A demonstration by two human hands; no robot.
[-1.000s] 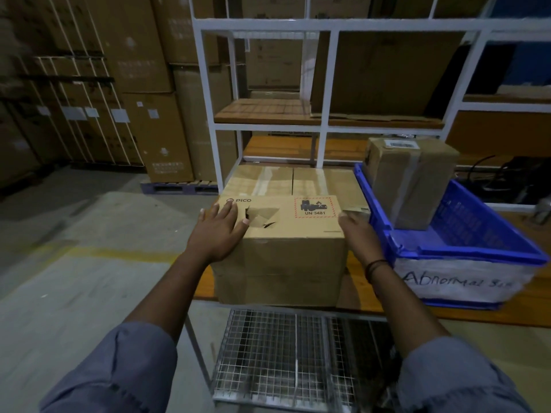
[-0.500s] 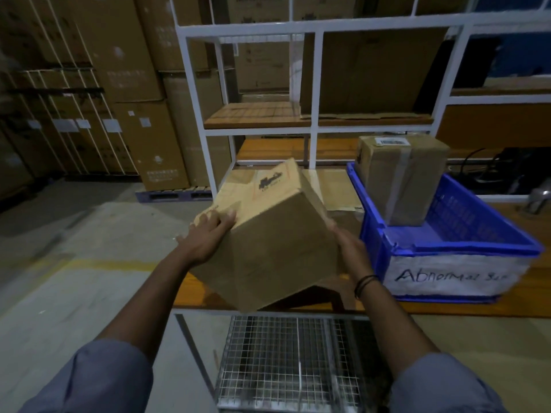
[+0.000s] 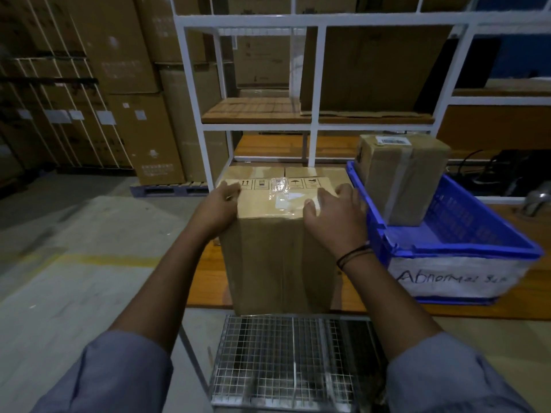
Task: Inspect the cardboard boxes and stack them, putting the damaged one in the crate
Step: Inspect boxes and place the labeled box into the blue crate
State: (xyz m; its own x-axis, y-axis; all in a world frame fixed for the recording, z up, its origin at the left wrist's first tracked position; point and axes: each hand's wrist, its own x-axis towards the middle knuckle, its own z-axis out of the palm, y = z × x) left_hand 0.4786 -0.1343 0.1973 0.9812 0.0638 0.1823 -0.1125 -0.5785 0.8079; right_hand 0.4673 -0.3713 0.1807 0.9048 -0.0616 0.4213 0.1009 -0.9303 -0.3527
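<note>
A plain brown cardboard box [image 3: 277, 257] stands on the front edge of the wooden shelf board [image 3: 205, 281]. Its upward face carries handling symbols and clear tape. My left hand [image 3: 219, 205] grips its top left corner, fingers curled over the edge. My right hand [image 3: 335, 217] grips the top right corner. Directly behind it a second cardboard box [image 3: 313, 171] shows only a strip of its top. To the right sits the blue crate [image 3: 462, 251] labelled "Abnormal", holding a taped cardboard box [image 3: 402, 180] with a white label.
A white metal rack frame [image 3: 313, 84] rises behind the boxes, with a wooden shelf above. A wire-mesh basket [image 3: 286, 359] sits below the shelf edge near me. Large stacked cartons [image 3: 128, 70] and a pallet fill the left background. Dark cables lie at far right.
I turned the box over in both hands. The face with the torn hole and red label is out of sight, and the box rests on the shelf with the taped, symbol-marked face up.
</note>
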